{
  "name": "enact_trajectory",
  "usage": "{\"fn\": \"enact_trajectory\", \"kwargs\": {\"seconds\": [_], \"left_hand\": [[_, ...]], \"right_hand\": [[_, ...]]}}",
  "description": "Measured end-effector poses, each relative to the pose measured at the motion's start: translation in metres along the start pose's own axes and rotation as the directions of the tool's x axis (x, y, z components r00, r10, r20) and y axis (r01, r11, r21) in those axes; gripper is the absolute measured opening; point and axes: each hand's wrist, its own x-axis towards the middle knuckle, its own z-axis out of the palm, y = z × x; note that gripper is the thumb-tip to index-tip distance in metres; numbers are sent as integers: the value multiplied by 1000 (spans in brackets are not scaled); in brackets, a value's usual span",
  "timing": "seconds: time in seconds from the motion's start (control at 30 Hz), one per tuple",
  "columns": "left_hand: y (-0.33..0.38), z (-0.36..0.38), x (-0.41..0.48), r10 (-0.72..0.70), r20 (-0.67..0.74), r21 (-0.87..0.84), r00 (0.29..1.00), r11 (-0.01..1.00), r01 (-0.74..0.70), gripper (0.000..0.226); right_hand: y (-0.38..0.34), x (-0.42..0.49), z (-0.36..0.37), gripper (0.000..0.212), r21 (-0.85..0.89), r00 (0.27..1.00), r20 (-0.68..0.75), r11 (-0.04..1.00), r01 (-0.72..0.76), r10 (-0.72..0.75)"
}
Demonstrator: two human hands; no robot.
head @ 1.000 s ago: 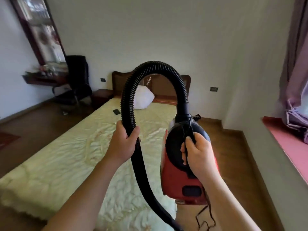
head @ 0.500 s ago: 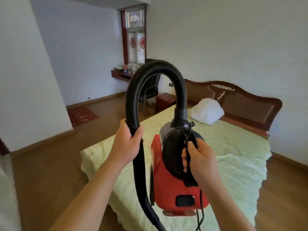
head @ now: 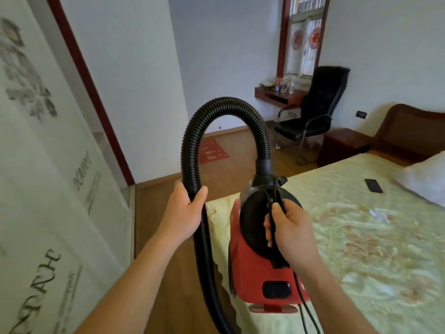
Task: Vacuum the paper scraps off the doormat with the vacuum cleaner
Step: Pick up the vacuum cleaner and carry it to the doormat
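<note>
The vacuum cleaner (head: 262, 266), a red canister with a black domed top, is hanging in mid-air over the near corner of a bed (head: 361, 237) whose pale green quilt is filling the right of the frame. Beyond the bed's foot, a wooden floor is running out to a far wall; a black office chair (head: 313, 112) is standing beside the bed's head end under a window, with a dark phone (head: 373, 185) lying on the quilt near the pillow. The red doormat (head: 213, 150), flecked with pale bits that may be the paper scraps, is lying on the floor well beyond the bed's foot, seen through the loop of the ribbed black hose (head: 224, 107) that is arching up from the canister. The right hand (head: 289, 227) is clamping the canister's carrying handle together with the black cord (head: 305, 307), which is trailing down. The left hand (head: 185, 213) is wrapping closed around the hose where it is descending; the nozzle end is out of frame below.

The step in hand looks like carrying the machine to the mat. Doing it well probably means keeping the canister upright, the dangling cord clear of the bed corner and feet, and the hose under control until the nozzle is reaching the mat.
</note>
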Motion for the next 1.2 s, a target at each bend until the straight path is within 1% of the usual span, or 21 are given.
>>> {"fn": "enact_trajectory", "kwargs": {"seconds": [0.17, 0.3, 0.43, 0.6, 0.73, 0.83, 1.03, 1.2], "left_hand": [[-12, -13, 56, -32, -112, 10, 993, 999, 33, 14], [-30, -41, 89, -82, -206, -7, 975, 997, 82, 12], [-53, -72, 121, -113, -262, -40, 958, 994, 106, 9], [-91, -114, 172, -116, -296, -94, 948, 991, 92, 10], [-124, -152, 222, -114, -321, -124, 940, 989, 78, 14], [-142, -178, 262, -104, -327, -160, 939, 986, 54, 13], [-158, -214, 330, -90, -355, -193, 930, 981, 21, 13], [-180, -228, 392, -88, -349, -173, 933, 984, 28, 11]], "right_hand": [[-1, 80, 38, 34, -13, 993, 117, 1000, 28, -26], [-11, 126, 79, 34, -42, 977, 203, 997, 70, -60], [-21, 167, 130, 32, -47, 961, 256, 992, 117, -101], [-24, 201, 208, 30, -23, 957, 264, 991, 131, -120], [-29, 229, 274, 32, -24, 954, 278, 992, 128, -116], [-38, 248, 316, 33, -15, 951, 281, 990, 140, -131], [-57, 299, 375, 31, 10, 953, 272, 991, 134, -132], [-50, 359, 414, 31, -1, 949, 286, 990, 139, -133]]}}
